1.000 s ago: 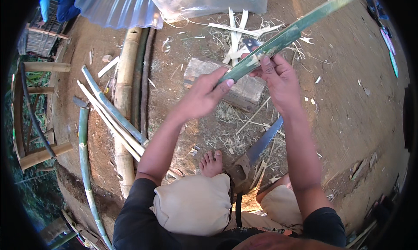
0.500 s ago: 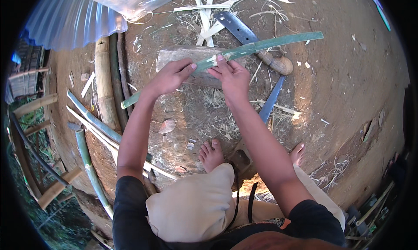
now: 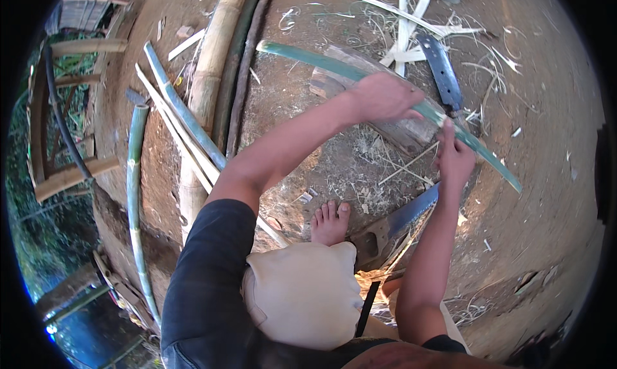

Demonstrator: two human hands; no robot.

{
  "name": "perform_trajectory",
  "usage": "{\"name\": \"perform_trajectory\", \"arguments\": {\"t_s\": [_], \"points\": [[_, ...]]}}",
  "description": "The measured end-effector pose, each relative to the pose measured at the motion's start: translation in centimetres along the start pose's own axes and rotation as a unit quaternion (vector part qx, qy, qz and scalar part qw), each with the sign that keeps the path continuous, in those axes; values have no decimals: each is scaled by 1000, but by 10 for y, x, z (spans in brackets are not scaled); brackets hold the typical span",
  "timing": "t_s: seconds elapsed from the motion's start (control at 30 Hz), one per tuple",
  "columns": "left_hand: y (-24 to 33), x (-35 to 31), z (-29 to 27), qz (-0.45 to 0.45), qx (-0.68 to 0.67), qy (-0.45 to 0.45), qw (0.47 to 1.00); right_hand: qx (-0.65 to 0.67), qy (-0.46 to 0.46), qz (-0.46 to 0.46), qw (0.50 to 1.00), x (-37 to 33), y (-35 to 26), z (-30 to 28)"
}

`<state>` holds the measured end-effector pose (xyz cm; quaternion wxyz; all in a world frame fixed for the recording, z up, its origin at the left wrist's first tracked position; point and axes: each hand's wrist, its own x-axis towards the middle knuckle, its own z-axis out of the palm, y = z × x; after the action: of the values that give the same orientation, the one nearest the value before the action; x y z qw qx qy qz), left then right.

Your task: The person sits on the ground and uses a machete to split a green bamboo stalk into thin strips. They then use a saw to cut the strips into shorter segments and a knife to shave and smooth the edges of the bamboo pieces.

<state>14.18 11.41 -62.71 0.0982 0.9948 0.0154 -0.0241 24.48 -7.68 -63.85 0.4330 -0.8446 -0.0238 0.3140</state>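
Over the block point(image 3: 409, 134), we've L hand point(image 3: 387, 98) clamped on the strip point(image 3: 315, 59), R hand point(image 3: 456, 161) touching it, grip unclear; if we slip, poss. sharp edges could cut us

Strip point(image 3: 321, 61): bamboo, green skin smooth with a slight sheen. Block point(image 3: 411, 136): wood, matt, rough and weathered. Knife blade point(image 3: 440, 70): dark metal, smooth, glossy. Saw blade point(image 3: 414, 210): bluish metal, smooth-faced. Saw handle point(image 3: 380, 231): wood-like, matt. Pole point(image 3: 212, 67): bamboo, smooth between ringed joints. Trousers point(image 3: 302, 292): beige cloth, matt. Shirt point(image 3: 209, 260): black cloth, matt. Ground point(image 3: 540, 228): dry soil, rough
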Motion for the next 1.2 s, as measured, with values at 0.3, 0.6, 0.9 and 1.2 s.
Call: {"name": "perform_trajectory", "arguments": {"t_s": [0.3, 0.6, 0.9, 1.2], "points": [[2, -1, 5, -25, -44, -82, 995, -359, 110, -565, 735, 1, -12, -32], [0, 6, 5, 15, -84, -72, 994, -252, -175, -450, 838, 31, 12, -30], [-11, 0, 20, 3, -47, 94, 994, -245, -140, -496, 821, 46, -7, -23], [-56, -58, 15, -485, -131, 650, 570, -218, -117, -500, 830, 68, 14, -34]]}}
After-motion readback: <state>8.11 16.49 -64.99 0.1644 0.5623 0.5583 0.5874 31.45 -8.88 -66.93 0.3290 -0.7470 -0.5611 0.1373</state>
